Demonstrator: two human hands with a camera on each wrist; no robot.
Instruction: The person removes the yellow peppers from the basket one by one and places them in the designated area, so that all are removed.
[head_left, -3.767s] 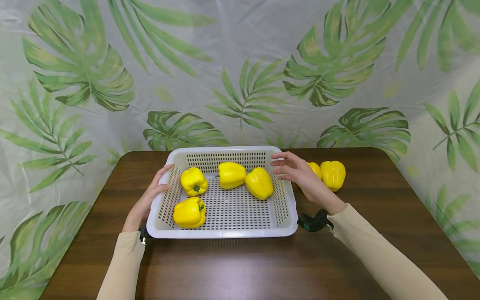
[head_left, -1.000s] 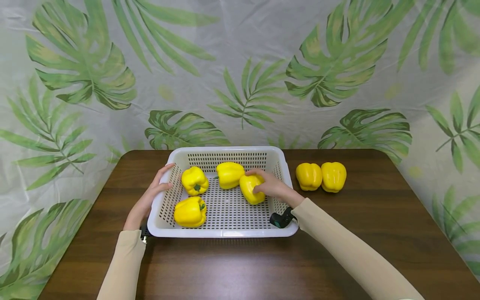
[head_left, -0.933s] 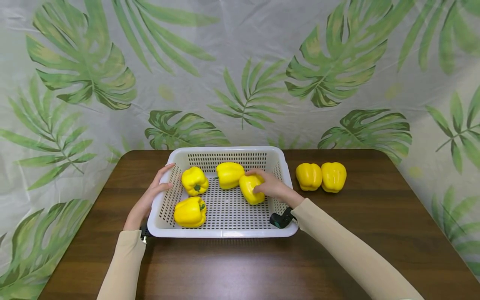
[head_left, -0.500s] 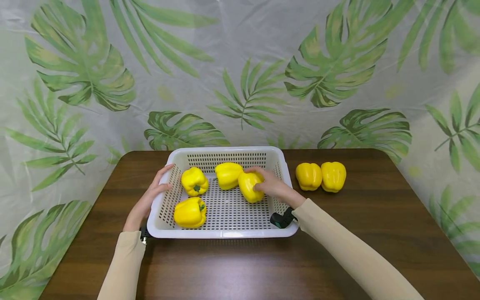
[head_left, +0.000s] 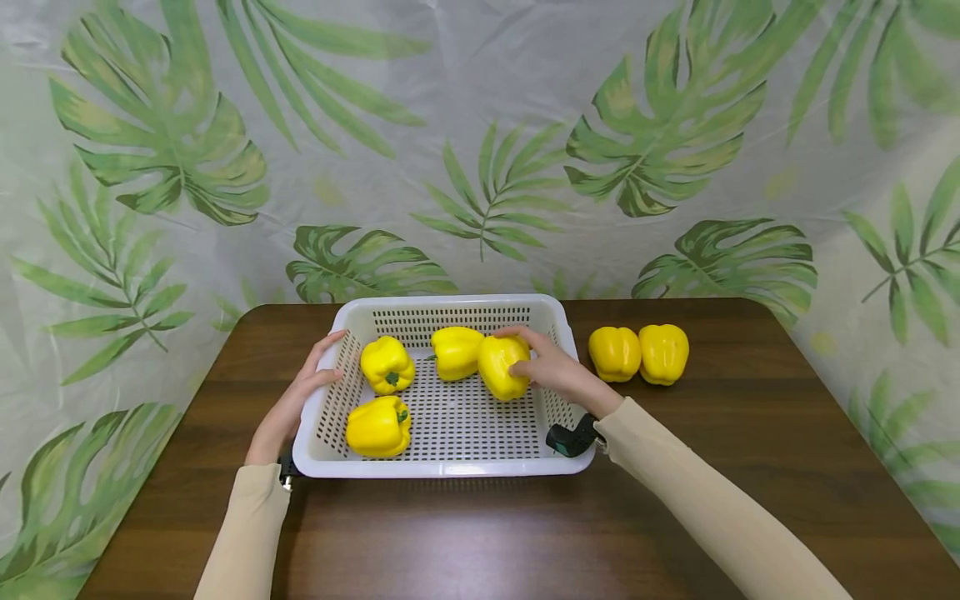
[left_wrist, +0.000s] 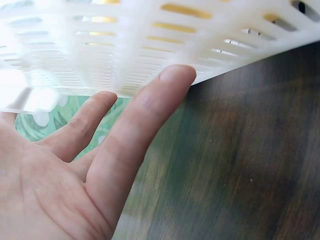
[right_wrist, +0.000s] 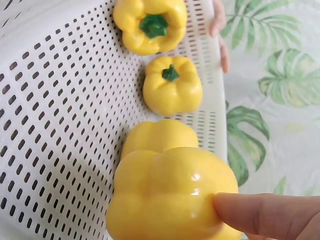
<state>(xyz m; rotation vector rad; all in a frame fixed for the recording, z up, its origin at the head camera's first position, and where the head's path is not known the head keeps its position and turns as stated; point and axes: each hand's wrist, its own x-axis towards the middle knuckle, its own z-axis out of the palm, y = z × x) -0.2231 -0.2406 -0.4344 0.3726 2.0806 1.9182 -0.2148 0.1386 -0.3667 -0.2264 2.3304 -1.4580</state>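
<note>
A white perforated plastic basket holds several yellow bell peppers. My right hand grips the rightmost bell pepper between thumb and fingers, inside the basket. In the right wrist view the thumb presses on its side; the other fingers are mostly hidden. Against it lies another bell pepper. Two more, an upper bell pepper and a lower bell pepper, lie at the basket's left. My left hand touches the basket's left wall, its thumb straight against the outside.
Right of the basket, a bell pepper and a second bell pepper stand side by side on the dark wooden table. A leaf-printed curtain hangs behind the table.
My right hand has come in over the basket's right side and taken hold of the rightmost bell pepper, which has shifted left and risen slightly. My left hand has stayed in place.
</note>
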